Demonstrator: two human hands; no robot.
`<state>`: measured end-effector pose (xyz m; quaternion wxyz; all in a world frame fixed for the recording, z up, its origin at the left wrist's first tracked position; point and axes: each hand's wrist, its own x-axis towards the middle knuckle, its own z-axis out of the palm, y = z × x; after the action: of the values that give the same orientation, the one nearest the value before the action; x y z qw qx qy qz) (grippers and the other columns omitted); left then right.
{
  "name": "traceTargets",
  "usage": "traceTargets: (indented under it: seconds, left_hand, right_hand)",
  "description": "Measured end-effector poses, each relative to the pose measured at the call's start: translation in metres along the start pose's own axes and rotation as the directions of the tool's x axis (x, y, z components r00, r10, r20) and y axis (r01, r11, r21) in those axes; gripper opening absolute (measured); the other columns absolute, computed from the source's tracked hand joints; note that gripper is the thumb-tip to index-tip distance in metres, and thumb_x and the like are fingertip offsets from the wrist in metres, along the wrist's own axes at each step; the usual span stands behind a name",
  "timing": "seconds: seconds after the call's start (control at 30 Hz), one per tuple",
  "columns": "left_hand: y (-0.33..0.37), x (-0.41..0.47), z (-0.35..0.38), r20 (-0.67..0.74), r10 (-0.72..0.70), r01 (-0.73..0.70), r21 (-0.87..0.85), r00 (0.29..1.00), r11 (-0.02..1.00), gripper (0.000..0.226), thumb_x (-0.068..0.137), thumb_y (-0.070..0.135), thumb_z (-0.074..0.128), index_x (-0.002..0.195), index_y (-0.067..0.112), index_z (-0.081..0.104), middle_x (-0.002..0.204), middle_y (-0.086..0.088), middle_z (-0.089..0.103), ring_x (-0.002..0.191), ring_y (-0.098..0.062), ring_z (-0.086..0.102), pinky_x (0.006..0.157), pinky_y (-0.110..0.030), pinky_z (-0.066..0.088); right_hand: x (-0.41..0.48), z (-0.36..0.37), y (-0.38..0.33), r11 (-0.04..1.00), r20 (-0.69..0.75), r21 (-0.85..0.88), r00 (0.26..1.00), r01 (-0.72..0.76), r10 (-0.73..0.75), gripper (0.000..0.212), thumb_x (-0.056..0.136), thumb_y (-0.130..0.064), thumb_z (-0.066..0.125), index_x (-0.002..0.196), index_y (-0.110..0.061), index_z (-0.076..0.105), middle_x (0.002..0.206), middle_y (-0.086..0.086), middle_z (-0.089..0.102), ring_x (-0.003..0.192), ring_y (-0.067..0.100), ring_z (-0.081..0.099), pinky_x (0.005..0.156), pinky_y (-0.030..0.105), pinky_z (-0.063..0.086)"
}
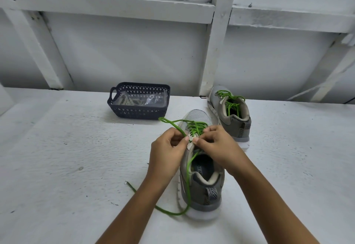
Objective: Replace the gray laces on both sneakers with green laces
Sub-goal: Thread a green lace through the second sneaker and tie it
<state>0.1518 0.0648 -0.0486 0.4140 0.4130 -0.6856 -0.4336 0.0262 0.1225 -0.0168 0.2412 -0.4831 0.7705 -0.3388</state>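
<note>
Green lace [189, 176] runs through the near sneaker [203, 191], with both hands at its upper eyelets.
From my end I see the left hand [169, 153] pinching a strand of the green lace, and the right hand [217, 145] pinching it with curled fingers beside the tongue [190, 142]. One loose end trails over the white table [57, 157]. The far sneaker [234, 120] stands behind, green-laced. Gray laces [128, 100] lie in the dark basket [138, 112].

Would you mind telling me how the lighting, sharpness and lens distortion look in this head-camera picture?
Head view: soft, even light, only faint shadows under the near sneaker and the basket, no glare; wide-angle distortion splays the white wall beams toward the edges; the left hand and right hand pinching the green lace look sharp; the insole print is too blurred to read.
</note>
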Motion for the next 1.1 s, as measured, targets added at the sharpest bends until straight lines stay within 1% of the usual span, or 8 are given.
traceTargets:
  seconds: [0.07,0.2,0.27,0.43,0.53,0.6,0.83,1.1]
  left_hand:
    - [0.001,-0.001,0.001,-0.006,0.006,-0.005,0.023,1.000,1.000,0.010,0.082,0.016,0.070,0.075,0.012,0.063,0.072,0.003,0.067,0.072,-0.011,0.063,0.068,-0.026,0.050]
    - [0.001,-0.002,0.002,0.005,0.003,-0.003,0.027,1.000,1.000,0.014,0.082,0.015,0.069,0.071,0.012,0.061,0.069,0.001,0.064,0.068,-0.012,0.061,0.064,-0.025,0.047]
    - [0.000,-0.003,0.003,0.006,0.031,-0.031,0.059,0.999,0.998,0.015,0.083,0.015,0.069,0.070,0.014,0.061,0.072,0.001,0.063,0.069,-0.011,0.059,0.062,-0.021,0.044]
    - [-0.001,-0.008,0.003,-0.011,0.120,-0.119,0.102,0.993,0.988,0.007,0.087,0.012,0.064,0.081,0.011,0.068,0.084,0.003,0.063,0.077,-0.006,0.058,0.064,-0.009,0.042]
    - [0.000,-0.012,0.003,-0.002,0.152,-0.150,0.123,0.988,0.981,0.005,0.086,0.016,0.066,0.088,0.012,0.068,0.088,0.007,0.061,0.079,-0.003,0.059,0.063,-0.007,0.042]
    - [0.000,-0.014,0.002,0.017,0.140,-0.141,0.139,0.990,0.980,0.009,0.084,0.020,0.068,0.092,0.014,0.068,0.091,0.009,0.060,0.079,-0.002,0.060,0.064,-0.009,0.044]
    - [0.009,-0.014,0.000,0.105,0.100,-0.128,0.312,0.989,0.941,0.029,0.082,0.024,0.068,0.109,0.015,0.062,0.099,0.011,0.051,0.089,-0.006,0.055,0.078,-0.020,0.045]
    - [0.019,-0.013,0.007,0.090,0.086,-0.118,0.451,0.992,0.885,0.019,0.084,0.021,0.059,0.100,0.011,0.062,0.098,-0.001,0.055,0.090,-0.020,0.054,0.075,-0.029,0.041]
  right_hand:
    - [0.000,0.000,0.002,0.999,-0.005,0.045,1.000,-0.012,0.012,0.013,0.090,-0.024,0.061,0.081,-0.019,0.070,0.106,-0.002,0.043,0.111,0.018,0.049,0.102,0.036,0.038]
    - [0.001,0.000,0.005,0.999,0.011,0.047,1.000,-0.002,0.002,0.016,0.090,-0.012,0.058,0.092,-0.010,0.073,0.109,-0.002,0.041,0.110,0.013,0.048,0.099,0.025,0.038]
    - [0.000,-0.001,0.006,1.000,0.025,0.025,1.000,0.017,-0.018,0.016,0.089,-0.011,0.059,0.094,-0.010,0.073,0.111,-0.001,0.041,0.112,0.013,0.047,0.101,0.027,0.037]
    - [0.000,0.000,0.007,0.999,0.036,-0.019,0.998,0.051,-0.050,0.014,0.085,-0.014,0.066,0.097,-0.009,0.072,0.113,-0.001,0.039,0.113,0.014,0.046,0.093,0.016,0.034]
    - [0.000,0.004,0.008,0.994,0.013,-0.076,0.997,0.078,-0.077,0.013,0.083,-0.015,0.069,0.094,-0.011,0.073,0.111,-0.002,0.038,0.117,0.019,0.045,0.102,0.028,0.035]
    - [0.000,0.005,0.010,0.991,0.005,-0.099,0.996,0.093,-0.093,0.012,0.082,-0.015,0.070,0.093,-0.011,0.073,0.111,-0.002,0.038,0.118,0.021,0.044,0.103,0.032,0.035]
    - [-0.001,0.008,0.013,0.987,-0.053,-0.097,0.989,0.130,-0.136,0.010,0.083,-0.013,0.068,0.088,-0.007,0.074,0.110,-0.004,0.038,0.119,0.022,0.044,0.101,0.028,0.035]
    - [0.001,0.007,0.019,0.972,-0.035,-0.137,0.979,0.192,-0.199,0.010,0.082,-0.012,0.069,0.089,-0.008,0.075,0.111,-0.003,0.037,0.120,0.025,0.044,0.102,0.028,0.035]
